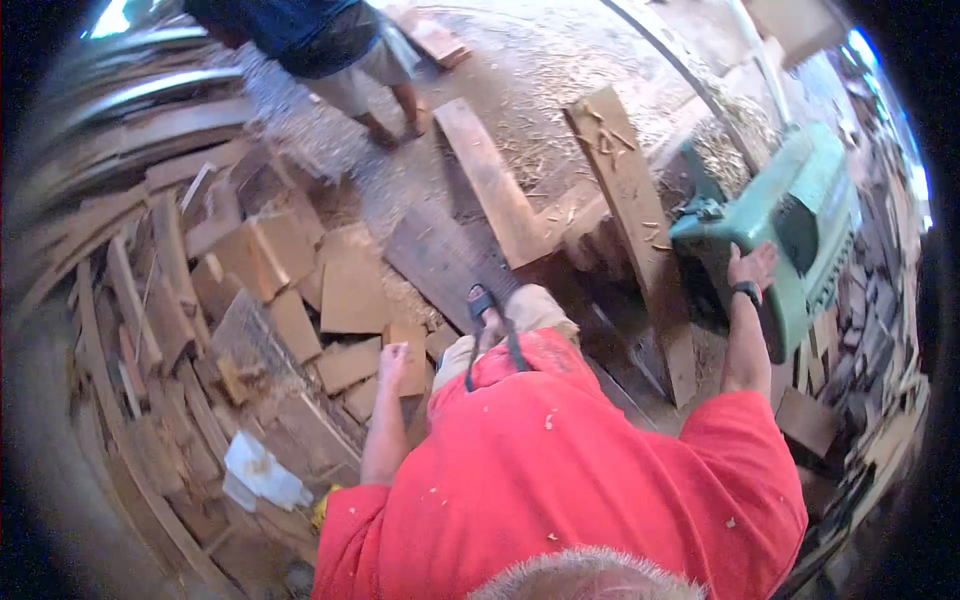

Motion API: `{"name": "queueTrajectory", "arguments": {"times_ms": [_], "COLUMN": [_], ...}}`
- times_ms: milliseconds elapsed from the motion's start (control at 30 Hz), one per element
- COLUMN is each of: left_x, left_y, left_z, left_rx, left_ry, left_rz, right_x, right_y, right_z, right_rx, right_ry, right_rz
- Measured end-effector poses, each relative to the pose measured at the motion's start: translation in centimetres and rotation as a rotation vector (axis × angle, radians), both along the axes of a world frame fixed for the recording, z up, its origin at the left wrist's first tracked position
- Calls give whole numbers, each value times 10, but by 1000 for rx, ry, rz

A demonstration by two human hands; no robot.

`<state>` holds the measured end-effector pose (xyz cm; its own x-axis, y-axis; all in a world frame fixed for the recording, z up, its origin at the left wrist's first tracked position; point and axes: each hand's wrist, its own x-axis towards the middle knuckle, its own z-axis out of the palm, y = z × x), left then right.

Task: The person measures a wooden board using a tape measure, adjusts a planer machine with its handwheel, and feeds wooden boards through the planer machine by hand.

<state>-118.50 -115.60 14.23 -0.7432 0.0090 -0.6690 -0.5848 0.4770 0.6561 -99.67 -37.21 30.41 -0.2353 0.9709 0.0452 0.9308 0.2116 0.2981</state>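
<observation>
My right hand (752,266) lies on the rounded edge of a green machine housing (815,185), fingers spread and holding nothing; a dark watch is on that wrist. Hanging beside my body, my left hand (394,358) is curled into a loose fist above the scrap wood, and nothing shows in it. Left of the machine, a long board (625,200) with curled shavings on it leans at a slant. Another plank (490,180) lies farther ahead, past my sandalled foot (488,310).
Stacked wood offcuts (270,250) fill the left side, with a white plastic bag (265,470) among them. More stacked pieces (870,330) line the right. Shavings (600,60) litter the floor. A person in a dark shirt and light shorts (350,80) stands ahead on the left.
</observation>
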Motion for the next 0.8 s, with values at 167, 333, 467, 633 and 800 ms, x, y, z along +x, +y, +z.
{"name": "queueTrajectory", "arguments": {"times_ms": [167,333,467,633,800], "left_x": [-77,-148,-208,-285,-358], "left_y": [-10,41,72,121,180], "left_z": [22,56,43,41,40], "left_rx": [37,-48,-57,-199,-170], "left_ry": [1,62,103,206,97], "left_rz": [68,-124,-251,-663,-836], "right_x": [-14,-22,-30,-18,-41], "right_y": [-3,3,0,6,-7], "right_z": [9,4,3,-4,33], "right_rx": [-30,-66,-30,17,-15], "right_ry": [-8,-37,-24,47,30], "right_rz": [-38,-152,-192,-106,-169]}}
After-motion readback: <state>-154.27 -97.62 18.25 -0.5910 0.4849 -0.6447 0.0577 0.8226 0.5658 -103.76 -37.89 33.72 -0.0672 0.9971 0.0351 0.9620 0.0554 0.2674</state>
